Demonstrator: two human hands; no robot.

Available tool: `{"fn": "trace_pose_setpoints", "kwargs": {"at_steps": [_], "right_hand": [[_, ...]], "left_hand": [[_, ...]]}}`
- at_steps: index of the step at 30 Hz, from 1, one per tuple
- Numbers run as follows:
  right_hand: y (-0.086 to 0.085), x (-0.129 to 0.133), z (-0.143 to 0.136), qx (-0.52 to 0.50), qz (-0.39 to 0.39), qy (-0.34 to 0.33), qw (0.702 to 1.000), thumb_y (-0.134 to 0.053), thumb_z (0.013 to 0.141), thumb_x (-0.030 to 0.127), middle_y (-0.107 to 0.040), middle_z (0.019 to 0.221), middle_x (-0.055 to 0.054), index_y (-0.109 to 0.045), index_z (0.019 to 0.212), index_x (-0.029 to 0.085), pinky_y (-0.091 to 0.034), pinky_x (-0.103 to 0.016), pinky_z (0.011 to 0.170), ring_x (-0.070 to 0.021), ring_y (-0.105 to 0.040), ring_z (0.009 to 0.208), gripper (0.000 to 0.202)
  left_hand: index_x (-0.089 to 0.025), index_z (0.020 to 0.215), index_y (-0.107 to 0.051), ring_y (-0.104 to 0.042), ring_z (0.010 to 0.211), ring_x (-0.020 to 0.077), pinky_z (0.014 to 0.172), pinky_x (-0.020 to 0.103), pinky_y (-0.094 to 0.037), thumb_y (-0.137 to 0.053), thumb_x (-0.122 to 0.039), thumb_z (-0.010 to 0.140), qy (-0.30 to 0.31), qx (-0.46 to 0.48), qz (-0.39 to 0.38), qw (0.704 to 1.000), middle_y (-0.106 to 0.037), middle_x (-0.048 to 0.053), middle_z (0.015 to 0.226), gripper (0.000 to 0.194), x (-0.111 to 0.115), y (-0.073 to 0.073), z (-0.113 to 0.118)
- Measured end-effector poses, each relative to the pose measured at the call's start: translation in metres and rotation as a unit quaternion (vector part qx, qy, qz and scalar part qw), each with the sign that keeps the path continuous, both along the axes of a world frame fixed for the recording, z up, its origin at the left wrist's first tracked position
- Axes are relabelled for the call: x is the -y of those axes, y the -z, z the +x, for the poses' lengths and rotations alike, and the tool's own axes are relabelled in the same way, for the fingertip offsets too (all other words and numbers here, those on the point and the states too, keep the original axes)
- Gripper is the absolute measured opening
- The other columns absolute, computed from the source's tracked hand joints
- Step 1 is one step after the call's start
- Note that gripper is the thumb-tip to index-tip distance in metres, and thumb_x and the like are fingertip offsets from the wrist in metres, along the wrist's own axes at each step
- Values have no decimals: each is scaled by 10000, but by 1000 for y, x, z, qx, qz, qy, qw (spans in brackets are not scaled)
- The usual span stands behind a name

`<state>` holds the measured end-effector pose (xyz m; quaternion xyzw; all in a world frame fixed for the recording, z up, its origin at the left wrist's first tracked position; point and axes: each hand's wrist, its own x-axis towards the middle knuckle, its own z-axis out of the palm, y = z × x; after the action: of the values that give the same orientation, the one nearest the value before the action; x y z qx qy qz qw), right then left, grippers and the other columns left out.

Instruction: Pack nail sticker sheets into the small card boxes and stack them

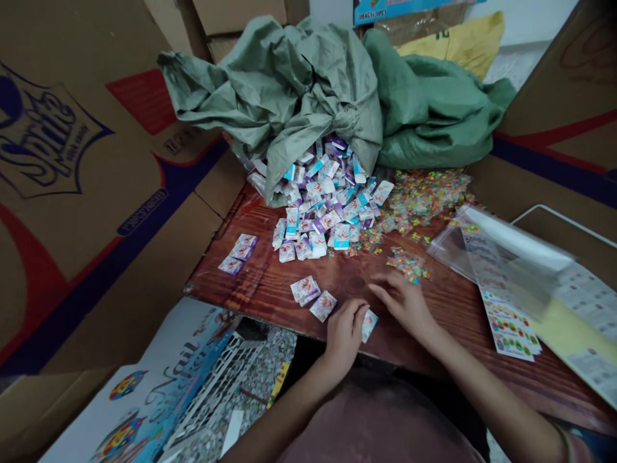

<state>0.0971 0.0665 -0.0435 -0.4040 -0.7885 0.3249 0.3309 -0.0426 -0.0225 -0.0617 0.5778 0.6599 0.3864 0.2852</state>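
My left hand point(344, 331) is at the table's front edge, its fingers closed on a small blue-and-white box point(369, 325) that shows beside the fingertips. To the right, my right hand point(402, 299) is held over the wood with thumb and fingers apart and nothing between them. Small purple-and-white boxes point(323, 305) lie just left of my left hand, with a few more point(304, 289) overlapping behind them. A heap of similar boxes point(330, 199) spills from a grey-green sack point(289, 96). Small colorful clear packets point(409, 263) lie behind my right hand.
Large cardboard cartons point(96, 193) flank the brown wooden table point(260, 289). A pile of colorful packets point(429, 193) lies by a second green sack point(434, 116). Sticker sheets point(511, 321) and clear plastic sleeves point(501, 251) cover the right side. More small boxes point(238, 254) lie at the left.
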Motion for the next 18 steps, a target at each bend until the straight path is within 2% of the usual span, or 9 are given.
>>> {"fn": "trace_pose_setpoints", "kwargs": {"at_steps": [2,4,6,8,10,13,16,18], "right_hand": [[-1,-27,-21,43,94,10,995,-562,877,345,-603,1059,-106,-619,1151,233,-490,-413,837,-254,-578,964,302],[0,-52,-45,99,171,-6,980,-563,866,247,-535,1219,-133,-554,1258,246,-442,-474,919,-293,-505,1096,392],[1,-72,-66,145,220,-26,964,-536,861,165,-481,1322,-135,-542,1276,254,-386,-521,966,-320,-440,1168,424],[3,-88,-79,170,244,-47,954,-511,861,125,-500,1327,-121,-592,1210,252,-349,-535,989,-322,-428,1171,379],[1,-99,-84,163,252,-53,952,-493,873,124,-562,1262,-100,-640,1121,254,-337,-517,998,-300,-455,1133,316],[-7,-103,-73,75,245,-4,967,-459,910,185,-626,1135,-89,-654,1063,242,-379,-450,959,-261,-508,1059,254],[-16,-89,-49,-43,176,56,982,-432,932,271,-650,947,-79,-646,993,197,-447,-353,829,-219,-572,905,235],[-20,-70,-30,-65,98,73,990,-448,923,327,-643,823,-53,-641,910,184,-456,-309,734,-194,-583,782,240]], "left_hand": [[-213,1000,-615,-619,877,176,769,286,-463,-376,-280,950,2,-92,12,996,-659,45,942,253,-1,2,-7],[-220,1017,-611,-626,843,178,715,275,-464,-360,-268,953,3,-167,5,986,-651,51,947,263,-3,4,-14],[-226,1027,-609,-632,787,176,653,263,-455,-350,-258,955,4,-221,-9,975,-651,53,949,270,-5,5,-21],[-226,1040,-604,-638,756,177,615,259,-445,-352,-246,953,4,-261,-25,965,-656,54,956,267,-7,5,-28],[-222,1063,-599,-646,744,184,590,258,-439,-356,-234,950,1,-299,-41,954,-662,58,966,268,-10,4,-33],[-217,1119,-586,-649,699,195,532,256,-422,-354,-270,953,-3,-359,-60,932,-672,74,957,290,-12,3,-39],[-210,1116,-598,-634,628,196,493,257,-411,-379,-353,944,-22,-401,-38,915,-680,84,919,313,-7,2,-42],[-197,1082,-615,-643,682,212,549,270,-449,-431,-397,920,-50,-406,29,912,-681,97,927,316,-2,-3,-42]]}}
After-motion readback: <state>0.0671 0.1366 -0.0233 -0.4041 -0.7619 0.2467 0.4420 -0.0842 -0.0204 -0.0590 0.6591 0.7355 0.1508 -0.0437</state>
